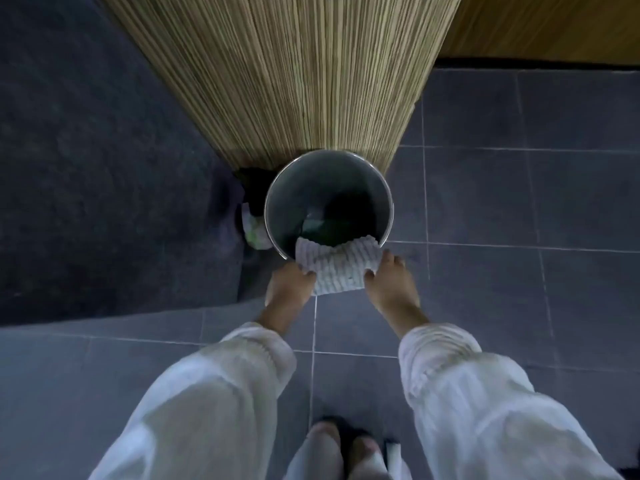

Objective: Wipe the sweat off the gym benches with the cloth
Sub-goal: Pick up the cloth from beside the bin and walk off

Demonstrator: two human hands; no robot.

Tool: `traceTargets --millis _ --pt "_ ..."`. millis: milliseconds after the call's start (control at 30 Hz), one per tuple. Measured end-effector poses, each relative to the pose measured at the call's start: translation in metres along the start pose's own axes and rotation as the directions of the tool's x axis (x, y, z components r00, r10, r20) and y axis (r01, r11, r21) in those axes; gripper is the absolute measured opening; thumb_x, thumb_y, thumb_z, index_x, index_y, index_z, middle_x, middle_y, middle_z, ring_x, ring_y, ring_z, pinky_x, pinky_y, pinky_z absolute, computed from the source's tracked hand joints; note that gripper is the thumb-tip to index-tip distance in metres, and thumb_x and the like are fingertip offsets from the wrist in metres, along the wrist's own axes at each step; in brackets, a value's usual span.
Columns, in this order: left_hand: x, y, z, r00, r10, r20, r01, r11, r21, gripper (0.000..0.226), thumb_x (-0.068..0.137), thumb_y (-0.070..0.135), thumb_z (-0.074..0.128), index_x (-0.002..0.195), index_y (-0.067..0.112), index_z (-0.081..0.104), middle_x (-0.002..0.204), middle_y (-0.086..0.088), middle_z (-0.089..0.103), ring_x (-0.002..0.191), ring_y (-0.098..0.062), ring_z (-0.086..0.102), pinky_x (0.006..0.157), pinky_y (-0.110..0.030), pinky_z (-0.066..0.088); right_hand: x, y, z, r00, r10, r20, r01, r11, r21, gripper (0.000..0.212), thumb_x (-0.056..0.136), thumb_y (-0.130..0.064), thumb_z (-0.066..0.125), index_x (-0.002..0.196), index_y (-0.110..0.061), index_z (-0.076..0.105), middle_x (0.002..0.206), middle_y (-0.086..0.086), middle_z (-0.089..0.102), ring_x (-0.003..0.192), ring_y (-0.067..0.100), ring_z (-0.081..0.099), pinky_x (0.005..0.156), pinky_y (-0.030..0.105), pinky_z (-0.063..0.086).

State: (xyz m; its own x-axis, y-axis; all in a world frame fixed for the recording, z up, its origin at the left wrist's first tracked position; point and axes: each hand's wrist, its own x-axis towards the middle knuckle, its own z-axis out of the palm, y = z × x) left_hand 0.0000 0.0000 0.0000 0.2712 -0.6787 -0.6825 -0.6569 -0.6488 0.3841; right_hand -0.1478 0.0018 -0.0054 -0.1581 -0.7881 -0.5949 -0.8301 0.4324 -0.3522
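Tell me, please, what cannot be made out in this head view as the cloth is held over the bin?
- Bin contents: the head view shows only deep shadow inside.
- Crumpled item left of the bin: partly hidden behind the bin wall.
- Left hand and right hand fingertips: hidden under the cloth.
- Gym benches: outside the frame.

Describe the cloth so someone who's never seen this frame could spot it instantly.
Find the ribbed wooden wall panel; at its foot on the dark tiled floor stands a round metal bin. The cloth hangs over the bin's near rim, held between the left hand and right hand. It is the only pale, ridged fabric there.
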Motion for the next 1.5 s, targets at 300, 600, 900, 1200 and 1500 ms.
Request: traceTargets --millis 300,600,900,1200,1500 --pt "0.028 -0.012 0.026 0.976 -0.185 0.111 0.215 0.793 -0.570 0.041 0.084 0.015 0.067 0.121 0.003 0.053 0.119 -0.013 0.059 0.103 -0.024 0.055 0.078 -0.028 0.040 0.019 0.009 0.029 0.989 0.122 -0.084 -0.099 0.966 0.239 0.044 0.090 -0.025 0.050 0.125 0.000 0.041 0.126 0.019 0.050 0.113 0.036 0.048 0.089 0.041 0.041" --pt "0.001 0.005 0.004 0.991 -0.136 0.020 0.129 0.874 -0.469 0.032 0.087 0.011 0.061 0.117 0.003 0.056 0.118 -0.016 0.060 0.106 -0.033 0.057 0.089 -0.038 0.046 -0.008 -0.012 -0.018 0.970 0.238 0.039 -0.206 0.729 0.653 0.017 0.087 -0.014 0.055 0.072 -0.009 0.049 0.065 0.003 0.049 0.056 0.014 0.043 0.042 0.017 0.030" --pt "-0.131 0.048 -0.063 0.965 0.205 0.163 -0.233 0.957 0.172 0.031 0.095 0.025 0.042 0.117 0.006 0.052 0.113 -0.013 0.058 0.102 -0.029 0.056 0.078 -0.028 0.039 -0.125 -0.005 -0.114 0.939 0.338 0.062 -0.276 0.634 0.723 0.014 0.084 0.001 0.050 0.091 -0.006 0.060 0.088 0.013 0.061 0.084 0.028 0.057 0.073 0.038 0.046" --pt "-0.297 0.155 -0.061 0.732 0.538 0.418 -0.662 0.418 0.622 0.049 0.102 0.034 0.021 0.142 0.006 0.029 0.150 -0.009 0.030 0.139 -0.021 0.024 0.110 -0.029 0.018 -0.300 0.094 -0.242 0.822 0.557 -0.119 -0.364 0.675 0.642 0.021 0.091 -0.009 0.044 0.104 -0.001 0.059 0.108 0.021 0.062 0.100 0.036 0.056 0.066 0.029 0.032" --pt "-0.494 0.301 0.088 0.244 0.614 0.751 -0.866 -0.210 0.453 0.047 0.103 0.027 0.020 0.144 0.005 0.024 0.153 -0.010 0.021 0.142 -0.023 0.016 0.113 -0.036 0.011 -0.458 0.268 -0.326 0.549 0.769 -0.329 -0.447 0.602 0.661 0.031 0.081 0.000 0.043 0.107 -0.010 0.058 0.108 0.016 0.063 0.101 0.035 0.057 0.075 0.033 0.043"
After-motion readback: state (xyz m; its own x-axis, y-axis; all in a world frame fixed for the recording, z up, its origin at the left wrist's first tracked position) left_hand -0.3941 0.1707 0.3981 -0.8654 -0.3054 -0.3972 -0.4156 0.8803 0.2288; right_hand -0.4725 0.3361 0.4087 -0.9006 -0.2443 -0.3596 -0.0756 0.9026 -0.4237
